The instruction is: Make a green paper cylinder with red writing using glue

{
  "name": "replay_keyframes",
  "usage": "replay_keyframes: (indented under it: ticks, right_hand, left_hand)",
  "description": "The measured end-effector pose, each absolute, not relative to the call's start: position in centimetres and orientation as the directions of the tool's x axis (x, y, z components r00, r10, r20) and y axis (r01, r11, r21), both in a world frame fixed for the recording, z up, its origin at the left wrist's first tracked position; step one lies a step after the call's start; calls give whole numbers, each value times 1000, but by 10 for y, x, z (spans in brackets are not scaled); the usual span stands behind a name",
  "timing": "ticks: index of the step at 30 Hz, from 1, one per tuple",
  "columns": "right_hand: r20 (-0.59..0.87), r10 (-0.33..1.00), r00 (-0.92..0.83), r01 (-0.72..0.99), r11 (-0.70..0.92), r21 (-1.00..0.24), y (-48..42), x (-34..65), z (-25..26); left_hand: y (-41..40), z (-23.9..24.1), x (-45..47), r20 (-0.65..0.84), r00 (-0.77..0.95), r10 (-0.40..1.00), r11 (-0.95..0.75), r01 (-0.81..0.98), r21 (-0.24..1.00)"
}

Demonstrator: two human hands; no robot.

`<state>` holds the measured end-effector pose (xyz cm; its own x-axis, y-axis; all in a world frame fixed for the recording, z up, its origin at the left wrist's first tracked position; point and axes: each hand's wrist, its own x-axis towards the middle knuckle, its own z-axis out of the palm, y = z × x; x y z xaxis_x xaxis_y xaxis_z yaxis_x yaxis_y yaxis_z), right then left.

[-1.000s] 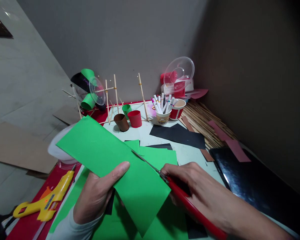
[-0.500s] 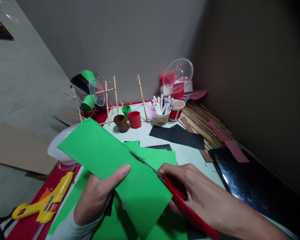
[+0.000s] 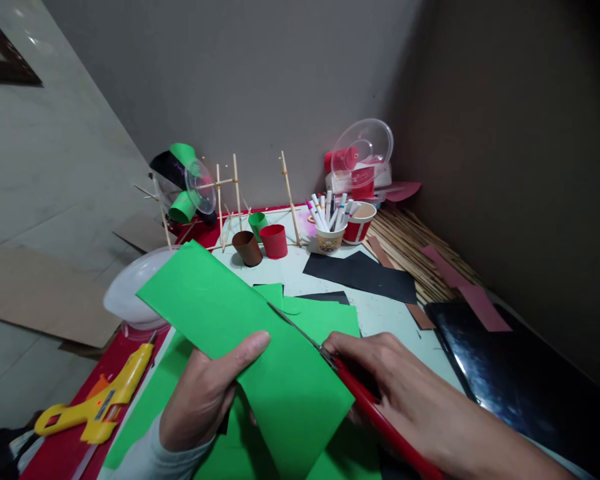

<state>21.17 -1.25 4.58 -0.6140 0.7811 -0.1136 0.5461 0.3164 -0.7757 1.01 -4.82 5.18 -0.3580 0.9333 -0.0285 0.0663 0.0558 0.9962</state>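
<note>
Left hand pinches green paper, right hand grips red-handled scissors — hot-glue gun lower left, marker-filled cup near centre.

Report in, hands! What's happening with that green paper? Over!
Left hand: gripping green sheet. Right hand: holding red-handled scissors, blades along the sheet's edge. Possibly in the way: more green paper underneath.
</note>
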Motion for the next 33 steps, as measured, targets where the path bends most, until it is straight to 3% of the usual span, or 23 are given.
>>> replay_keyframes:
  ticks: [8, 13, 18, 23, 33]
  right_hand:
    - [-137, 796, -589, 570, 290, -769, -13, 209, 46]
    - [-111, 775, -622, 547, 329, -770, -15, 210, 46]
    - [-104, 775, -623, 552, 342, -760, -13, 212, 44]
    - [-91, 778, -622, 553, 355, -754, -13, 213, 45]
    - [-146, 813, -564, 561, 247, -790, -12, 206, 45]
  left_hand:
    - [-51, 49, 13, -43, -332, 942, 63, 51, 997]
    - [-51, 44, 13, 26, -355, 934, 3, 81, 997]
    - [-49, 38, 10, -138, -374, 917, 90, -144, 986]
    - [-41, 41, -3, -320, -380, 868, 120, -465, 877]
    - [-34, 48, -3, -237, -363, 901, 74, -411, 909]
